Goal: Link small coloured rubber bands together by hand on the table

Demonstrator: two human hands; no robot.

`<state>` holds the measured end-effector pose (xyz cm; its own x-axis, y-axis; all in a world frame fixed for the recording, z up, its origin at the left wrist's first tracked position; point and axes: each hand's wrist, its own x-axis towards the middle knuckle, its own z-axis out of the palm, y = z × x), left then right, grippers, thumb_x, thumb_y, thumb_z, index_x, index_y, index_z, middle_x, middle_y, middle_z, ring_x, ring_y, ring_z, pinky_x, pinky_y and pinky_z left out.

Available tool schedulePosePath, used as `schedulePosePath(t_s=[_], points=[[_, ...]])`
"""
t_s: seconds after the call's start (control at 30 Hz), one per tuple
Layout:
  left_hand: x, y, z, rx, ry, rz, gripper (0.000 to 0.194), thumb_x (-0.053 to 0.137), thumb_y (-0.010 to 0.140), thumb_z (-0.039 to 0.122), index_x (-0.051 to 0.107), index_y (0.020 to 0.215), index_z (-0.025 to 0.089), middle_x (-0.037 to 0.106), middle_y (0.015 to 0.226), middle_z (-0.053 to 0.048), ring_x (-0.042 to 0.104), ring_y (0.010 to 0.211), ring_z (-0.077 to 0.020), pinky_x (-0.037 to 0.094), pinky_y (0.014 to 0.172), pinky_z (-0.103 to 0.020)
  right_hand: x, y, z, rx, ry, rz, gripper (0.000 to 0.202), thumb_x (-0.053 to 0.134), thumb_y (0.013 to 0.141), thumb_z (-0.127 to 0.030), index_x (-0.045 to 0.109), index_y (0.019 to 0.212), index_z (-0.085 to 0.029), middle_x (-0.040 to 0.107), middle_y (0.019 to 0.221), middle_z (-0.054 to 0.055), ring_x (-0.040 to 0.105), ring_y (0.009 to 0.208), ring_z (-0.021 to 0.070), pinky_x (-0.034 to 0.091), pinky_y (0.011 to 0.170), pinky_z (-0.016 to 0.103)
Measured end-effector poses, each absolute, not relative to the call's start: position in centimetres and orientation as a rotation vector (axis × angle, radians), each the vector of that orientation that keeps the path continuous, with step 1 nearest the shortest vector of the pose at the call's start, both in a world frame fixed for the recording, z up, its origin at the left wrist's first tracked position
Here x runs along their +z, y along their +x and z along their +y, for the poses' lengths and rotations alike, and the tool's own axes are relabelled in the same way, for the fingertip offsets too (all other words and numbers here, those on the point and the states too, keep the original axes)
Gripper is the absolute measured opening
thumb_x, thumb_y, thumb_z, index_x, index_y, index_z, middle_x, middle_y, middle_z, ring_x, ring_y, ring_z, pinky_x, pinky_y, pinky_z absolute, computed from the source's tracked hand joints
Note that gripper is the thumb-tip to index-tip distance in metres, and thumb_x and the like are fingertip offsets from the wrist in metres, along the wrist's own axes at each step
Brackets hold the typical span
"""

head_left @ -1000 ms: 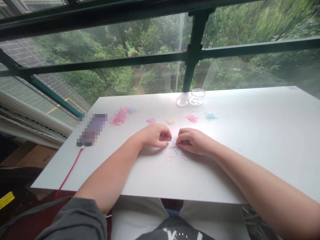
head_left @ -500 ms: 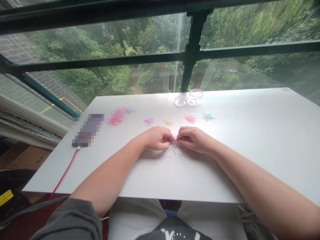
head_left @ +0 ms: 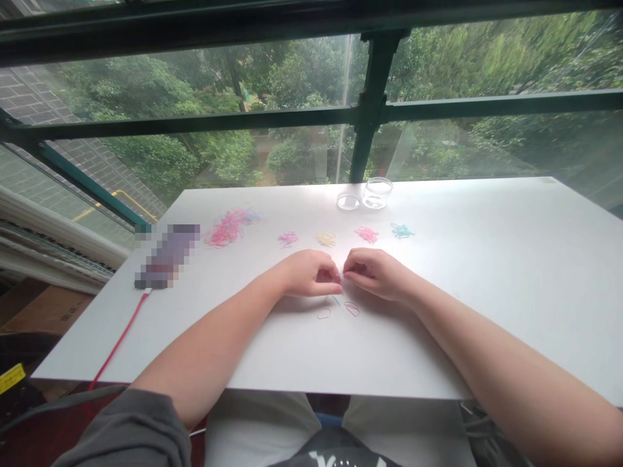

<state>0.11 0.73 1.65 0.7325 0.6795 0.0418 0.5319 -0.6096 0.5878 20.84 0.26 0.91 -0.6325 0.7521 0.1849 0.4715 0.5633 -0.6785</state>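
Over the middle of the white table (head_left: 272,344), my left hand (head_left: 311,272) is closed, its curled fingers around some small rubber bands that are mostly hidden. Facing it, almost touching, my right hand (head_left: 374,274) pinches at the same little bunch with thumb and forefinger. Just below the fingertips lie a pale blue rubber band (head_left: 335,300), a pink loop (head_left: 324,314) and a darker pink rubber band (head_left: 352,309). Beyond my hands sit small sorted piles: purple bands (head_left: 288,239), yellow bands (head_left: 326,239), pink bands (head_left: 366,234) and blue bands (head_left: 402,230).
A larger mixed heap of rubber bands (head_left: 228,228) spreads at the back left. Near the window edge stand a clear round jar (head_left: 378,193) and its lid (head_left: 348,202). A blurred-out phone (head_left: 170,256) with a red cable (head_left: 117,340) lies at the left.
My left hand has shifted slightly and now covers the small bunch that showed between the hands. The fingertips are a little apart. The view has tilted slightly.
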Motion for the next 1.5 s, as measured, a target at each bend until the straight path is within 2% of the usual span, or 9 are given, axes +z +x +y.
schedulePosePath(t_s=[0.17,0.37,0.57,0.8,1.0,1.5], points=[[1.5,0.5,0.6,0.401,2.329,0.968,0.024,0.062,0.074,0.040,0.068,0.080,0.017,0.064,0.074,-0.002,0.055,0.066,-0.0118,0.042,0.061,-0.021,1.1,20.7,0.1,0.853,-0.974,-2.322,0.009,0.054,0.080,-0.023,0.058,0.074,-0.017,0.056,0.068,0.001,0.047,0.057,0.0097,0.038,0.053,0.021],[1.3,0.1,0.8,0.522,2.251,0.945,0.022,0.062,0.075,0.033,0.066,0.088,0.016,0.065,0.075,-0.002,0.055,0.063,-0.0096,0.043,0.061,-0.021,0.9,20.8,0.1,0.829,-1.004,-2.352,0.008,0.051,0.080,-0.018,0.057,0.075,-0.017,0.056,0.068,0.001,0.048,0.059,0.0097,0.039,0.055,0.021],[1.0,0.0,1.1,0.609,2.250,0.977,0.013,0.057,0.076,0.023,0.067,0.081,0.017,0.067,0.072,0.000,0.054,0.059,-0.0083,0.042,0.058,-0.020,0.9,20.8,0.2,0.809,-1.041,-2.358,0.008,0.049,0.082,-0.019,0.057,0.079,-0.017,0.057,0.068,0.000,0.048,0.058,0.0101,0.039,0.056,0.022],[1.0,0.1,1.2,0.603,2.258,0.989,0.013,0.055,0.077,0.024,0.066,0.079,0.017,0.066,0.071,0.000,0.053,0.059,-0.0083,0.041,0.056,-0.019,1.0,20.8,0.0,0.836,-1.070,-2.352,0.008,0.050,0.082,-0.022,0.056,0.079,-0.018,0.055,0.065,-0.001,0.045,0.055,0.0097,0.037,0.052,0.022],[1.0,0.1,1.1,0.603,2.221,0.971,0.014,0.059,0.075,0.028,0.065,0.078,0.016,0.067,0.073,-0.001,0.053,0.058,-0.0084,0.042,0.055,-0.020,1.0,20.7,0.1,0.824,-1.065,-2.339,0.007,0.049,0.081,-0.019,0.055,0.077,-0.018,0.054,0.064,-0.001,0.044,0.054,0.0094,0.035,0.050,0.021],[1.1,-0.4,1.7,0.585,2.244,1.029,0.016,0.057,0.077,0.029,0.066,0.076,0.016,0.065,0.069,-0.001,0.053,0.059,-0.0087,0.040,0.055,-0.019,0.7,21.4,0.7,0.644,-1.069,-2.328,0.007,0.048,0.079,-0.015,0.053,0.077,-0.018,0.055,0.066,0.000,0.047,0.059,0.0114,0.037,0.055,0.023]])
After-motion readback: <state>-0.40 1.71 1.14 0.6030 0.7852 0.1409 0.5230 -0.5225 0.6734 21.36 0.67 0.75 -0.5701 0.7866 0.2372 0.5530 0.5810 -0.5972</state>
